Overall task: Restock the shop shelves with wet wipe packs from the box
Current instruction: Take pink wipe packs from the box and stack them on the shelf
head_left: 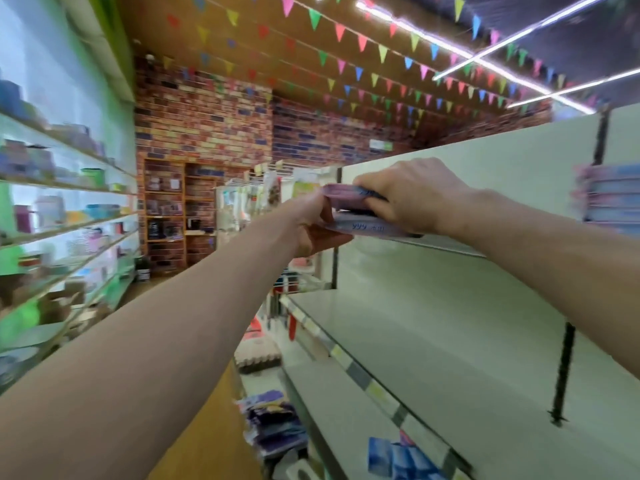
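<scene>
Pale shelves (433, 341) surround packs (367, 227) gripped by left hand (313, 230) and right hand (412, 195).

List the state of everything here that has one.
Left hand, gripping the packs' left end.
Right hand, gripping them from above.
Wet wipe packs, two stacked, held at the top shelf edge.
Shelved stack, lying flat, far right.
Blue packs, lying on a lower shelf.
</scene>
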